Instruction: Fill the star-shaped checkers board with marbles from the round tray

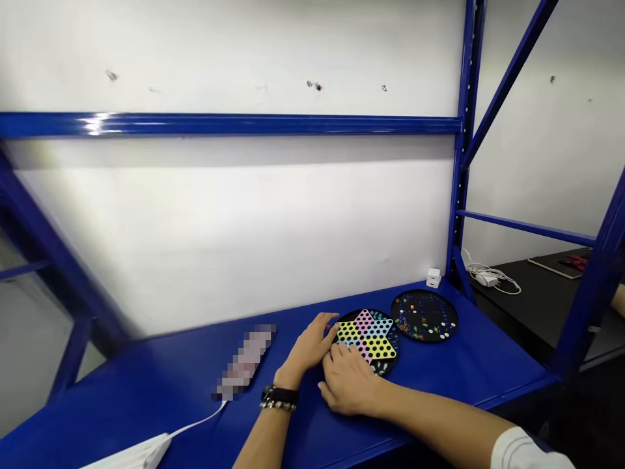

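A star-shaped Chinese checkers board point(383, 348), patterned in yellow, pink and light blue with rows of black holes, lies on a round black tray point(394, 363). My left hand point(311, 342), with a dark band and a beaded bracelet at the wrist, rests at the left edge of the board, fingers loosely stretched. Across the near left part of the board lies my right hand point(349, 381), its fingers bent over the edge and its thumb apart. Both hands touch or nearly touch each other. What lies beneath their fingertips is hidden.
A second round black tray point(432, 319) with small coloured pieces stands right of the board. White adapters point(433, 278) sit behind it. A pixelated phone-like object point(247, 361) with a white cable lies left, near a white box point(137, 454). Blue frame posts point(459, 195) bound the blue table point(195, 365).
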Motion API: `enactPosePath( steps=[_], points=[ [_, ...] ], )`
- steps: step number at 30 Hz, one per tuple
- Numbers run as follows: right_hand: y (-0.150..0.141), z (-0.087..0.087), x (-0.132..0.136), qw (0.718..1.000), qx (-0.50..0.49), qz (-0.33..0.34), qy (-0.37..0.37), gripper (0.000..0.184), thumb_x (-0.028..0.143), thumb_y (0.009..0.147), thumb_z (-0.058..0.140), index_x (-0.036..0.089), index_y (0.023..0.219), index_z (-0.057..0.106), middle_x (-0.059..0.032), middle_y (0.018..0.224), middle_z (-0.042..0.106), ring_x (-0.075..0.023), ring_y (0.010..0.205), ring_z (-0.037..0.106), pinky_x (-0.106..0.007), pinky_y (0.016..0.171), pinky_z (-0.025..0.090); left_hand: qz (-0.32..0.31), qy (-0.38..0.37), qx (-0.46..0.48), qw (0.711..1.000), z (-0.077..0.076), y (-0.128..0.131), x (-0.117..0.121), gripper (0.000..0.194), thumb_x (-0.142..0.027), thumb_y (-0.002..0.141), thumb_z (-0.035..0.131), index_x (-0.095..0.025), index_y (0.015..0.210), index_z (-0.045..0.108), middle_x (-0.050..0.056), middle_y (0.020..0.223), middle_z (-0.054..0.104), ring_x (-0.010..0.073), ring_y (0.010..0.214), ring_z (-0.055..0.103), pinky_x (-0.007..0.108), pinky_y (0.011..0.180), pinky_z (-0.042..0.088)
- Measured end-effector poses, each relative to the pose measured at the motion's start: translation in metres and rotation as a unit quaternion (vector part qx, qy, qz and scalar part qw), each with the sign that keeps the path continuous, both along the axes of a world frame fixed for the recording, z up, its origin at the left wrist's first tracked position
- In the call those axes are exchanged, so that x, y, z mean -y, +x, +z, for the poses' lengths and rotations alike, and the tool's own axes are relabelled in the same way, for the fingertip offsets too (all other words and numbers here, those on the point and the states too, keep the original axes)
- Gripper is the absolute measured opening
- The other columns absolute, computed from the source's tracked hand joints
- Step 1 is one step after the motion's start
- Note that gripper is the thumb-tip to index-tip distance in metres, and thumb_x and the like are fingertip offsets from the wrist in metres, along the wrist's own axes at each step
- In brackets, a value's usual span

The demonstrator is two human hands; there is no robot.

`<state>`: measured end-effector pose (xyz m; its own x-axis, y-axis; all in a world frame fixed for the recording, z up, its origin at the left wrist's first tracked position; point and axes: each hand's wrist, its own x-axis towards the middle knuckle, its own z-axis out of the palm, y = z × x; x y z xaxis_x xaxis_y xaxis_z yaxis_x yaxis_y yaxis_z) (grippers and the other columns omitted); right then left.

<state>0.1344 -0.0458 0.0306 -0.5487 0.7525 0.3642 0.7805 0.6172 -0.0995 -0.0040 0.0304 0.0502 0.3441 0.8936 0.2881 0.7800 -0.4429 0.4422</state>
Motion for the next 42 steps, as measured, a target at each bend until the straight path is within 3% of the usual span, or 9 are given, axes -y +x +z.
enactPosePath(
  steps=[12, 15, 18, 20, 24, 29, 33, 37, 42],
  points=[
    [0.010, 0.012, 0.011, 0.996, -0.057, 0.000, -0.068, 0.043, 0.038, 0.087, 0.053, 0.009, 0.118, 0.056, -0.0207, 0.119, 0.055, -0.0333, 0.111, 0.048, -0.052, 0.095, 0.039, -0.010, 0.007, 0.018, 1.000, 0.002, 0.005, 0.002, 0.036, -0.039, 0.092, 0.042, -0.022, 0.119, 0.058, 0.007, 0.120, 0.062, 0.0206, 0.098, 0.065, 0.036, 0.091, 0.051],
    [0.050, 0.023, -0.009, 0.989, -0.107, -0.067, -0.072, 0.035, 0.035, 0.092, 0.046, 0.015, 0.119, 0.056, -0.0170, 0.126, 0.053, -0.0301, 0.116, 0.047, -0.047, 0.097, 0.036, -0.022, 0.025, 0.024, 0.999, 0.004, 0.009, 0.004, 0.033, -0.038, 0.092, 0.043, -0.022, 0.116, 0.060, 0.006, 0.118, 0.064, 0.0195, 0.096, 0.065, 0.035, 0.091, 0.051],
    [0.116, 0.029, -0.038, 0.974, -0.098, -0.189, -0.073, 0.029, 0.023, 0.095, 0.035, 0.018, 0.108, 0.061, -0.0120, 0.115, 0.060, -0.0267, 0.111, 0.050, -0.044, 0.095, 0.035, -0.026, 0.032, 0.027, 0.999, 0.007, 0.014, 0.008, 0.031, -0.037, 0.092, 0.043, -0.023, 0.111, 0.063, 0.005, 0.114, 0.065, 0.0193, 0.094, 0.065, 0.034, 0.089, 0.051],
    [0.161, 0.027, -0.054, 0.959, -0.086, -0.257, -0.083, 0.028, 0.018, 0.093, 0.038, 0.019, 0.106, 0.062, -0.0101, 0.112, 0.062, -0.0258, 0.108, 0.053, -0.044, 0.094, 0.034, -0.027, 0.027, 0.029, 0.999, 0.009, 0.016, 0.010, 0.030, -0.036, 0.091, 0.043, -0.023, 0.109, 0.064, 0.004, 0.112, 0.066, 0.0194, 0.094, 0.066, 0.033, 0.088, 0.051],
    [0.216, 0.008, -0.070, 0.932, -0.111, -0.278, -0.206, 0.021, 0.019, 0.084, 0.054, 0.019, 0.102, 0.063, -0.0080, 0.102, 0.064, -0.0194, 0.090, 0.059, -0.030, 0.078, 0.040, -0.028, 0.018, 0.024, 0.999, 0.010, 0.017, 0.010, 0.030, -0.035, 0.091, 0.043, -0.023, 0.108, 0.065, 0.005, 0.111, 0.067, 0.0203, 0.095, 0.066, 0.034, 0.087, 0.051],
    [0.219, -0.006, -0.076, 0.918, -0.171, -0.253, -0.252, 0.019, 0.010, 0.075, 0.056, 0.017, 0.090, 0.065, -0.0052, 0.088, 0.064, -0.0143, 0.074, 0.058, -0.022, 0.064, 0.040, -0.031, 0.017, 0.022, 0.999, 0.009, 0.017, 0.009, 0.030, -0.037, 0.091, 0.044, -0.024, 0.108, 0.065, 0.004, 0.110, 0.068, 0.0202, 0.094, 0.066, 0.034, 0.087, 0.051],
    [0.220, 0.000, -0.077, 0.909, -0.253, -0.235, -0.235, 0.016, 0.009, 0.074, 0.053, 0.016, 0.084, 0.063, -0.0035, 0.079, 0.063, -0.0131, 0.072, 0.059, -0.021, 0.062, 0.041, -0.031, 0.007, 0.026, 0.999, 0.011, 0.018, 0.010, 0.032, -0.038, 0.091, 0.043, -0.024, 0.109, 0.065, 0.005, 0.111, 0.067, 0.0207, 0.095, 0.065, 0.034, 0.087, 0.051],
    [0.223, 0.008, -0.075, 0.883, -0.326, -0.162, -0.296, 0.017, 0.011, 0.077, 0.047, 0.016, 0.088, 0.059, 0.0005, 0.072, 0.058, -0.0114, 0.064, 0.058, -0.019, 0.057, 0.039, -0.025, -0.004, 0.031, 0.999, 0.013, 0.017, 0.010, 0.033, -0.040, 0.091, 0.042, -0.023, 0.108, 0.065, 0.006, 0.112, 0.067, 0.0215, 0.096, 0.065, 0.036, 0.088, 0.051],
    [0.217, 0.010, -0.069, 0.914, -0.239, -0.155, -0.288, 0.020, 0.008, 0.076, 0.039, 0.016, 0.074, 0.058, -0.0001, 0.068, 0.057, -0.0115, 0.063, 0.053, -0.021, 0.061, 0.036, -0.027, -0.002, 0.031, 0.999, 0.014, 0.017, 0.013, 0.032, -0.039, 0.091, 0.042, -0.024, 0.107, 0.065, 0.006, 0.113, 0.067, 0.0211, 0.095, 0.065, 0.035, 0.090, 0.051]
  ],
)
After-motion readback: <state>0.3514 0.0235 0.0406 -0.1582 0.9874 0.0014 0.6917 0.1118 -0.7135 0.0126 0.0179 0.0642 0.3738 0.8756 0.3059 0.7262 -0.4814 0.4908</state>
